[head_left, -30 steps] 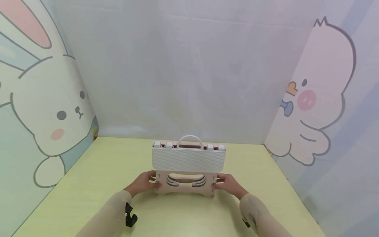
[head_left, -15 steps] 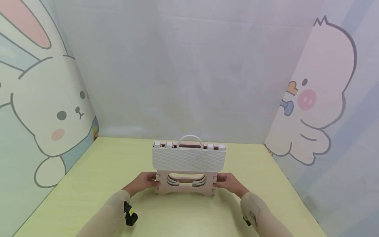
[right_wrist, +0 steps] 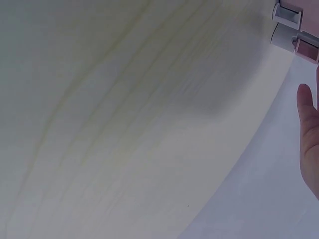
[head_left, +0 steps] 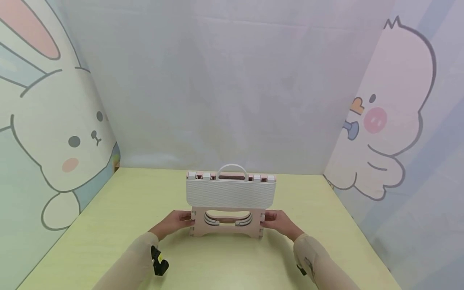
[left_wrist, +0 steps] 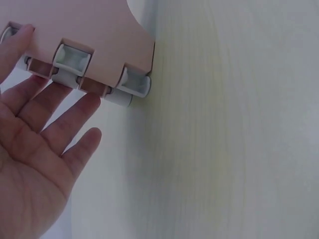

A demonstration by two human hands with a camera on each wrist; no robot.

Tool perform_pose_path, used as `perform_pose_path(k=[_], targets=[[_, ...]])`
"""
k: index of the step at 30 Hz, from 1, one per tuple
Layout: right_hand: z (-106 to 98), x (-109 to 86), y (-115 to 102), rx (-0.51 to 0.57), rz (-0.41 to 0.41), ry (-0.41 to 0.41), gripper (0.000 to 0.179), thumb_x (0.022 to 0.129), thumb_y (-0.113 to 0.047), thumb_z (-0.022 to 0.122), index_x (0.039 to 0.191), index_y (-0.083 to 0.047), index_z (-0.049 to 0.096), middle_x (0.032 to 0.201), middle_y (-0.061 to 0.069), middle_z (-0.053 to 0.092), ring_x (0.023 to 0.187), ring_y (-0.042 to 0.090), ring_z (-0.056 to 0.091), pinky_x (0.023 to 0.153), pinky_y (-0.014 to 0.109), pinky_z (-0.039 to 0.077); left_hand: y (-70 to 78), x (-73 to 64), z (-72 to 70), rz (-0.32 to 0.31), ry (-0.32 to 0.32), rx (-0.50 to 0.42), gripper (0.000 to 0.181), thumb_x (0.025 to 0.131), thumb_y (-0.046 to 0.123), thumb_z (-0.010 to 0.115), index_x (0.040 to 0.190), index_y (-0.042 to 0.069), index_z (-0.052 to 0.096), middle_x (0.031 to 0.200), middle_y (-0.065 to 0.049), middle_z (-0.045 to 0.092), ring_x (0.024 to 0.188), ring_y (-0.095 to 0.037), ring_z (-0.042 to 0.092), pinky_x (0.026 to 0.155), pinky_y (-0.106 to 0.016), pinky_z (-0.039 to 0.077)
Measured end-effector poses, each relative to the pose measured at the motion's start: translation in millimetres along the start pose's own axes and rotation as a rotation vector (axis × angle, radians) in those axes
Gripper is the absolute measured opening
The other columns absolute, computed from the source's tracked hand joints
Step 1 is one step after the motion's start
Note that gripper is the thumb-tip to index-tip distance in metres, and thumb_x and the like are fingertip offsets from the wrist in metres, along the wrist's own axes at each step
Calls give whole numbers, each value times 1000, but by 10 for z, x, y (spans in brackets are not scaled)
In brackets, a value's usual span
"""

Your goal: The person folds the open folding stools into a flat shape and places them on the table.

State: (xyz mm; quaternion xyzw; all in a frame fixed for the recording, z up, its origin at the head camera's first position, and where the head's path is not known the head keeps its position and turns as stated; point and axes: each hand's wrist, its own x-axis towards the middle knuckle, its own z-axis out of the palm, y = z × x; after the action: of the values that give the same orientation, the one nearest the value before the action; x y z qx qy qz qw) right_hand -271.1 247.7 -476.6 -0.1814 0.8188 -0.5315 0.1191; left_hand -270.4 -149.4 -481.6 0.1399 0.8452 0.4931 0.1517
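In the head view a pink and white folding stool (head_left: 230,193) stands on the table, its textured white panel hanging in front above a pink leg panel. A white carry handle (head_left: 233,165) arches over its top. My left hand (head_left: 173,222) holds the left edge of the leg panel. Its thumb lies on the pink face in the left wrist view, and the fingertips (left_wrist: 90,101) meet the grey-white hinges (left_wrist: 73,59). At the opposite edge my right hand (head_left: 283,224) grips the panel between thumb and fingers; the right wrist view shows only part of this hand.
The pale yellow table (head_left: 232,266) extends around the stool. A grey-white curtain (head_left: 224,88) hangs behind it, with cartoon-printed side panels at left and right. Black devices (head_left: 158,262) are worn at the wrists.
Both thumbs have drawn back slightly toward the outer edges of the pink panel. The stool stays in nearly the same place and the hands remain at its sides.
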Motion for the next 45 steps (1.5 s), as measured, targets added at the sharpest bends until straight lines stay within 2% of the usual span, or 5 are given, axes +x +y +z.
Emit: perform_pose_path(k=[7,8,15,20,45], targets=[[4,6,-24,5,-8,4,41,88,-8,68,120,15,57,112,24,65,104,32,63,86,39,51,-7,-1,-8,5,10,-5,57,90,27,67,132,-8,50,131,-24,55,122,-41,50,98,-53,40],[0,18,5,17,-1,5,38,87,-11,69,118,9,61,110,20,67,103,29,64,85,37,52,-11,-3,-9,6,11,-4,57,90,27,67,132,-8,51,130,-24,55,121,-41,50,97,-53,40],[50,-80,-288,16,3,17,35,88,-1,65,116,19,56,109,27,65,102,38,63,85,42,52,-17,-13,-11,-14,20,-11,56,90,28,67,131,-8,52,128,-23,57,118,-39,54,95,-51,43],[30,9,-71,14,12,33,36,89,-3,65,117,17,57,110,26,65,103,37,63,85,41,52,-16,-1,-16,-12,20,-22,56,90,27,67,130,-9,52,127,-23,57,118,-39,54,95,-51,43],[33,13,-35,33,19,43,36,88,-5,66,116,17,57,110,26,65,102,36,64,86,41,51,-32,17,-12,0,3,-9,54,90,28,67,127,-8,56,124,-23,60,115,-38,56,94,-51,44]])
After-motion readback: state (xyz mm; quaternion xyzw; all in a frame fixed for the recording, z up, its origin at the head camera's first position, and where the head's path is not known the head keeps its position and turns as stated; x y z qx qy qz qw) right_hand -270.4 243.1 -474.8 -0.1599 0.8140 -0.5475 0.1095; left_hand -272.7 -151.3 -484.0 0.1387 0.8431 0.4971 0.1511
